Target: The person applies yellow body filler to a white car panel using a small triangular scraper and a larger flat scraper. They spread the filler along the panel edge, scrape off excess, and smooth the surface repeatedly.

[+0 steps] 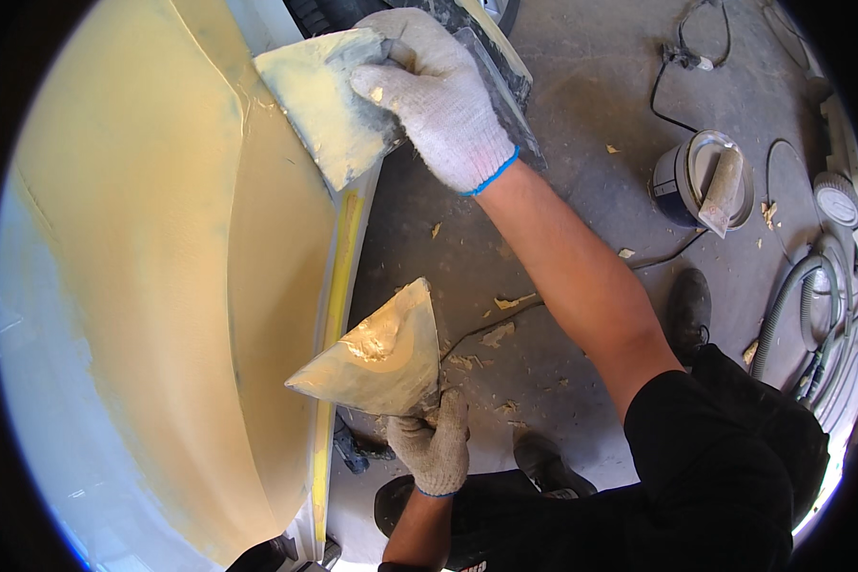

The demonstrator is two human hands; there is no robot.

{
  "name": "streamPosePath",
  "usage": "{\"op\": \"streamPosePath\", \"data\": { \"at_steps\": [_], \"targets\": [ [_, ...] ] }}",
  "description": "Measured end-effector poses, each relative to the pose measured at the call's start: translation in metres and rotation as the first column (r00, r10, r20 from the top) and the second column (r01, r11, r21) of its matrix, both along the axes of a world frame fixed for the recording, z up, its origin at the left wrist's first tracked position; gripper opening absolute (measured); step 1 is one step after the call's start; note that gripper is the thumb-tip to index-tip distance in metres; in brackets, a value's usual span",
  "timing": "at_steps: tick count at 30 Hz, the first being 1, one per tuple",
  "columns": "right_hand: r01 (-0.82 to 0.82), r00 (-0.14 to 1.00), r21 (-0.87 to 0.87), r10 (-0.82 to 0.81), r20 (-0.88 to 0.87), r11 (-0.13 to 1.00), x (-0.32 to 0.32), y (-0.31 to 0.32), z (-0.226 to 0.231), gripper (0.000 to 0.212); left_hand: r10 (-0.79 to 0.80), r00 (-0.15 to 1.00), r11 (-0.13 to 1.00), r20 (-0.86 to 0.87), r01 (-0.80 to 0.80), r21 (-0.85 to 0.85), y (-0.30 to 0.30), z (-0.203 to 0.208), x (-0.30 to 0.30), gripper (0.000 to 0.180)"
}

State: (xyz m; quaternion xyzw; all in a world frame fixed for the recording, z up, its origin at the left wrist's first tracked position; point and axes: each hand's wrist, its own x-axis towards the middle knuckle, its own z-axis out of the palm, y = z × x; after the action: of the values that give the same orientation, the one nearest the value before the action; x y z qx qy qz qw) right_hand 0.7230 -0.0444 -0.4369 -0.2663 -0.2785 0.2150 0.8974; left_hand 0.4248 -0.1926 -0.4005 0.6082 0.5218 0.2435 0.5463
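Note:
My right hand point(439, 100), in a pale knit work glove with a blue cuff, grips a flat filler spreader point(329, 100) smeared with yellow paste. The far edge of the spreader overlaps a panel point(172, 238) coated in yellow filler; I cannot tell whether it touches. Lower down, my left hand point(434, 443), also gloved, is closed on the narrow end of a wide putty knife point(353, 377). A lump of yellow body filler point(377, 336) sits on that knife's face. It is held just right of the panel's edge.
A yellow-taped edge point(338, 276) runs down the panel's right side. On the grey floor point(582, 114), a filler can point(675, 181) stands with a scraper point(723, 191) across its lid. Around it lie cables, dried filler scraps and a coiled grey hose point(782, 315). My shoes point(689, 305) show below.

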Motion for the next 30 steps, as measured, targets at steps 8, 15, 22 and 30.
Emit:
{"op": "streamPosePath", "data": {
  "at_steps": [8,15,22,30],
  "targets": [
    [0.057,0.994,-0.077,-0.05,0.095,0.995,-0.003,-0.003,0.01,0.026,-0.01,1.0,1.0,-0.004,0.01,0.009,0.001,-0.001,-0.001,0.026],
    [0.072,0.991,-0.08,-0.063,0.114,0.994,-0.004,-0.007,0.017,0.026,-0.011,1.0,1.0,-0.011,0.011,0.006,0.001,0.0,0.001,0.025],
    [0.1,0.992,-0.111,-0.091,0.088,0.989,-0.002,-0.006,0.015,0.026,-0.015,0.999,1.0,-0.041,0.016,0.024,0.001,-0.002,0.0,0.023],
    [0.127,0.99,-0.15,-0.117,0.074,0.981,0.009,-0.007,0.008,0.028,-0.016,0.999,1.0,-0.044,0.017,0.022,0.001,-0.001,0.0,0.024]
  ]
}}
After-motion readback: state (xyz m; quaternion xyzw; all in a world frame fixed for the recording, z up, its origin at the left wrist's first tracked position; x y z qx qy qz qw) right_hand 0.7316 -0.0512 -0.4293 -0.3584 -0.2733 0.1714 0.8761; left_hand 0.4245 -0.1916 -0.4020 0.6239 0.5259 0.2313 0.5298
